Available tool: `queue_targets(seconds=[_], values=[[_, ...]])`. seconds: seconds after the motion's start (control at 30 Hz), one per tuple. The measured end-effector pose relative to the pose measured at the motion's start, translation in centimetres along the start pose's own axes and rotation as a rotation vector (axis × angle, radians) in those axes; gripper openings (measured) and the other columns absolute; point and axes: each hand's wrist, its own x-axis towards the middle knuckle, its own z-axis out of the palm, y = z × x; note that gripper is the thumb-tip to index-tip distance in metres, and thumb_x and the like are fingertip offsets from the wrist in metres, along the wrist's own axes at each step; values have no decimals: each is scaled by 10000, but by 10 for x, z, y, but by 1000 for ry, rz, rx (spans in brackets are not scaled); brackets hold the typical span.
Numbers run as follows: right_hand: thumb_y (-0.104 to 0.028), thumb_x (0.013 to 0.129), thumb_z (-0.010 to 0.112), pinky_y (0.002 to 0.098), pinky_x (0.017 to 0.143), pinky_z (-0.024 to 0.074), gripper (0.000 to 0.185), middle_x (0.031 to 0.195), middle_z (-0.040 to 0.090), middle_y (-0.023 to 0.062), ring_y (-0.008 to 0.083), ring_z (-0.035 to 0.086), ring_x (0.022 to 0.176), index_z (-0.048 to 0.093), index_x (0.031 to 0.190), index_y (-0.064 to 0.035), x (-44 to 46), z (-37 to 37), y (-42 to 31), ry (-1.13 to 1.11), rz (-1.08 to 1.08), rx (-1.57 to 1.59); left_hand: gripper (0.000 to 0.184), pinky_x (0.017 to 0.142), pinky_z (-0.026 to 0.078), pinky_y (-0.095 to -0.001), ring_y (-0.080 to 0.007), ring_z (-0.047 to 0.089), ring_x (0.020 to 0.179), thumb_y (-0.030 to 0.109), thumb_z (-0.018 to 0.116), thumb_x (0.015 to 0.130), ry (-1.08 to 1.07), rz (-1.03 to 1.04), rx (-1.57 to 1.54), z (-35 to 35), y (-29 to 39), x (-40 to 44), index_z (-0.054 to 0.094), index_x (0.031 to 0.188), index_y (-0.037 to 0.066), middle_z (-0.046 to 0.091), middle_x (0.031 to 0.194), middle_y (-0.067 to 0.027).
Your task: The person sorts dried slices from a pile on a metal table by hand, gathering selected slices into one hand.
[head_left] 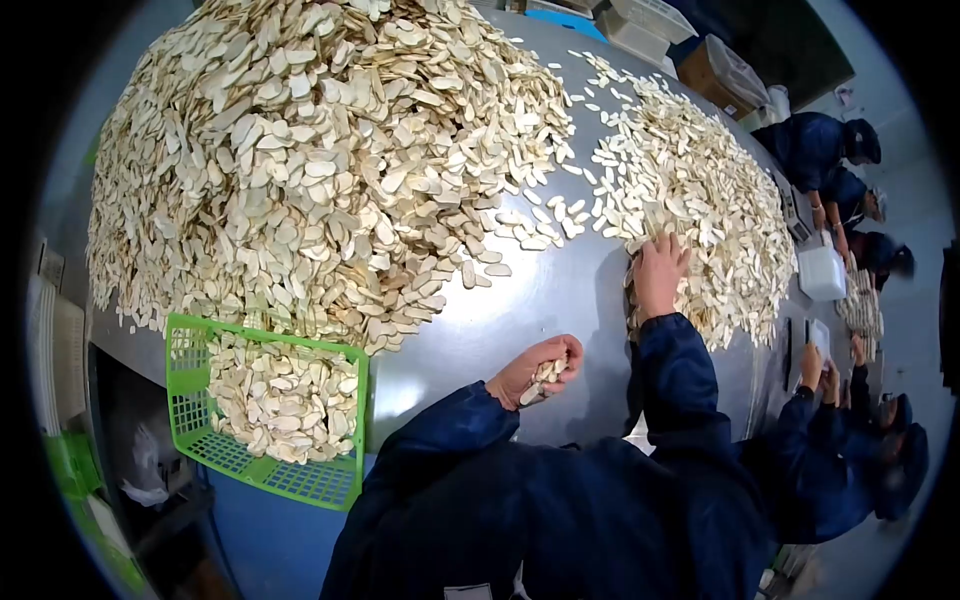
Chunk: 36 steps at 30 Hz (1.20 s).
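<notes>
My left hand (537, 369) is curled round several pale slices (545, 377), palm partly up, above the metal table (500, 320). At the near edge of the smaller heap of slices (710, 200), my right hand (660, 272) rests with its fingers spread on the slices; whether any lie under the fingertips is hidden. A much larger heap of slices (300, 150) covers the left and far part of the table. The green basket (365, 430), at the table's near left edge, holds more slices.
Several people in dark clothing (810, 150) are along the right side. A white container (821, 272) stands beyond the smaller heap. A cardboard box (715, 75) and plastic bins (640, 30) are at the far edge. A plastic bag (146, 465) lies under the table at left.
</notes>
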Motion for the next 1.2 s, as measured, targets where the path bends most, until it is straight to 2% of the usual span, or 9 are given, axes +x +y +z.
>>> queue_targets(seconds=[0.27, 0.4, 0.5, 0.53, 0.6, 0.67, 0.87, 1.0, 1.2], values=[[-139, 784, 636, 478, 984, 355, 280, 1178, 528, 174, 384, 461, 1140, 583, 1042, -46, 33, -14, -146, 80, -345, 704, 187, 460, 369, -167, -105, 455, 727, 216, 504, 947, 7, 99, -96, -9, 0, 3, 518, 1011, 41, 475, 873, -48], [-100, 813, 577, 520, 1006, 335, 123, 1067, 555, 105, 322, 493, 1124, 576, 935, -86, 53, 2, -159, 36, -470, 681, 176, 459, 351, -166, -102, 435, 722, 221, 494, 960, 34, 110, -92, -7, 2, 1, 515, 994, 50, 452, 878, -49], [-57, 761, 570, 431, 775, 404, 66, 867, 577, 126, 315, 535, 852, 586, 823, -40, 92, 45, -98, 48, -250, 464, 173, 471, 353, -168, -107, 436, 725, 217, 491, 959, 25, 119, -153, -10, 0, 0, 510, 992, 48, 452, 876, -49], [-76, 770, 567, 435, 778, 406, 60, 833, 581, 109, 311, 547, 863, 594, 818, -52, 99, 49, -77, 211, -171, 316, 173, 479, 358, -171, -108, 436, 725, 216, 490, 959, 14, 126, -161, -10, 0, 1, 510, 991, 47, 453, 875, -49], [-138, 800, 579, 506, 912, 367, 128, 969, 593, 141, 306, 537, 1005, 631, 889, -62, 113, 60, -44, 71, 71, 84, 174, 511, 375, -184, -112, 438, 727, 217, 485, 960, 0, 146, -195, -10, 3, 3, 513, 984, 47, 458, 866, -47], [-138, 801, 581, 487, 920, 390, 184, 1050, 588, 170, 338, 540, 1019, 638, 949, -46, 131, 54, -39, 178, 4, 242, 178, 559, 401, -206, -117, 442, 730, 221, 475, 962, -5, 164, -248, -10, 3, 6, 520, 971, 49, 465, 849, -45], [-282, 838, 619, 382, 894, 445, 428, 1066, 620, 210, 349, 583, 1022, 588, 1131, 29, 186, 16, -153, -193, -160, 1127, 182, 665, 448, -279, -141, 481, 725, 224, 456, 965, 143, 236, -234, -13, 2, 6, 539, 916, 69, 499, 818, -25], [-390, 826, 611, 385, 1017, 366, 622, 1336, 444, 234, 372, 464, 1202, 485, 1265, 33, 193, 11, -195, -140, -301, 974, 169, 669, 447, -277, -149, 493, 731, 220, 466, 960, 231, 284, -223, -10, 5, 5, 536, 902, 78, 505, 803, -25], [-209, 774, 638, 387, 962, 426, 456, 1309, 484, 192, 359, 503, 1159, 564, 1207, -88, 154, -4, -154, -354, -726, 865, 186, 663, 434, -266, -144, 482, 753, 240, 476, 956, 129, 253, -252, -12, 3, 7, 530, 899, 71, 504, 821, -26]])
